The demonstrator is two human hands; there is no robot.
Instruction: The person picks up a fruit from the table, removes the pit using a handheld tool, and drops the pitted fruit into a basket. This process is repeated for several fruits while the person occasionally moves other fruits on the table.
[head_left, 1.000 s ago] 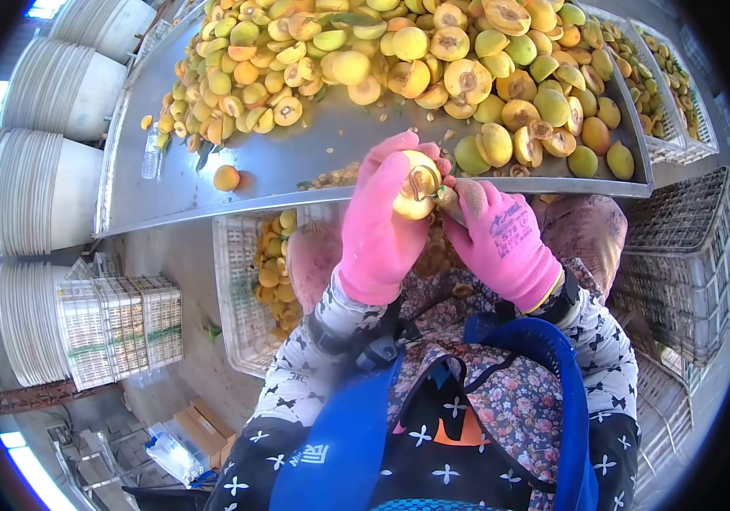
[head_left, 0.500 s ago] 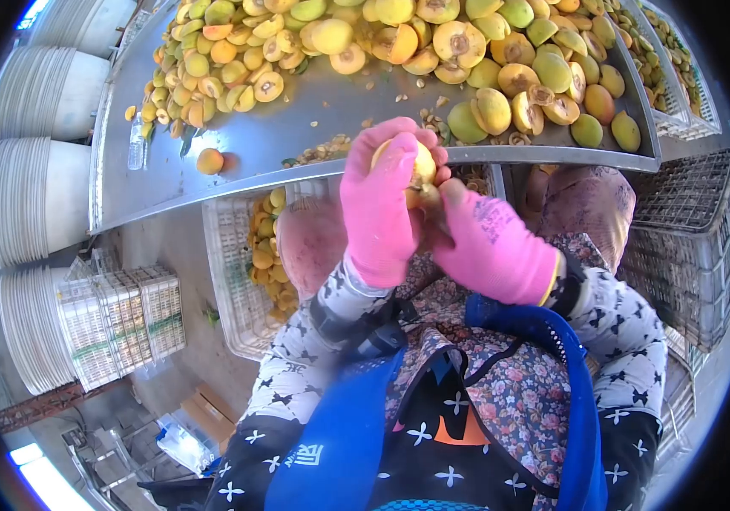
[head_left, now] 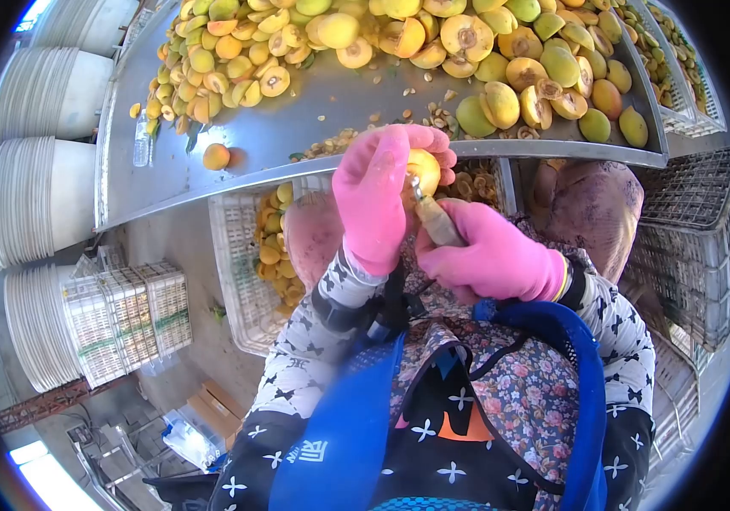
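Observation:
In a pink glove, my left hand [head_left: 371, 200] is wrapped round a yellow peach [head_left: 424, 169] just beyond the near edge of the metal table. My right hand [head_left: 501, 255], gloved the same way, is closed on the pale handle of a small pitting tool [head_left: 439, 223]. Its narrow metal tip meets the peach's lower side. Part of the peach is hidden by my left fingers. Behind the hands, halved and whole peaches [head_left: 365, 34] are heaped on the metal table [head_left: 297, 115], several halves with brown pit hollows showing. Loose pits [head_left: 331, 146] lie along its near edge.
Below the table edge, a white crate [head_left: 241, 272] holds peach pieces, and a container of brown scraps [head_left: 477, 183] sits between my knees. Stacked crates [head_left: 680, 230] stand at right, white tub stacks [head_left: 24, 204] at left. One peach [head_left: 216, 156] and a clear bottle [head_left: 141, 140] are on the table.
My right hand has shifted down and turned, so the tool's handle and metal tip now show. The left hand still holds the peach, with more of its surface visible.

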